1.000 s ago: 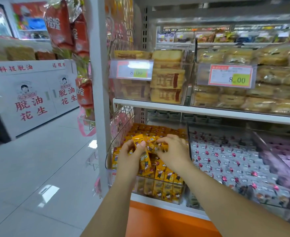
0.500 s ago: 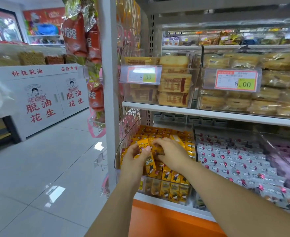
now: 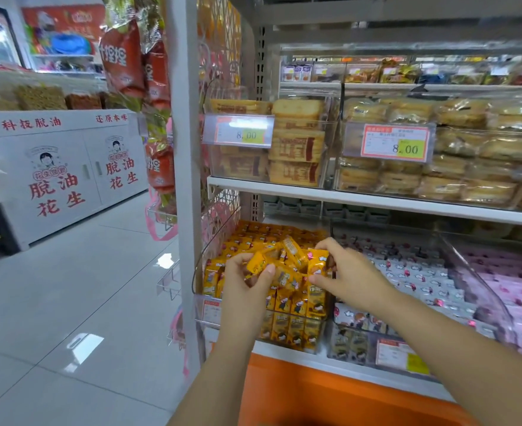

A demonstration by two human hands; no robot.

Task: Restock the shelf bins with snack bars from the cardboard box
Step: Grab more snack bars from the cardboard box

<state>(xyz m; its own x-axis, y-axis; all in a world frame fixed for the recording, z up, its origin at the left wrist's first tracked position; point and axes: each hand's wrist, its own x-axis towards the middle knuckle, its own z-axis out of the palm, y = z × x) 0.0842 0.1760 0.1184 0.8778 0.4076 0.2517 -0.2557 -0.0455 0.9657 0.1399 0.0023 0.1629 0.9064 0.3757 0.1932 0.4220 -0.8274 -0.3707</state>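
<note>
A clear bin on the lower shelf holds rows of yellow snack bars. Both my hands are over its front half. My left hand grips a yellow bar between thumb and fingers. My right hand pinches another yellow bar at its end. A few loose bars lie tilted between the two hands, on top of the upright rows. The cardboard box is out of view.
Right of the yellow bin are a bin of grey-white bars and one of pink bars. The shelf above carries clear boxes of cakes with 8.00 price tags. A white upright post and hanging red packets stand at left beside the tiled aisle.
The camera has come closer and shifted left. Both hands stay over the yellow bin and have lifted and shuffled the loose bars, which now stand more tilted between them.
</note>
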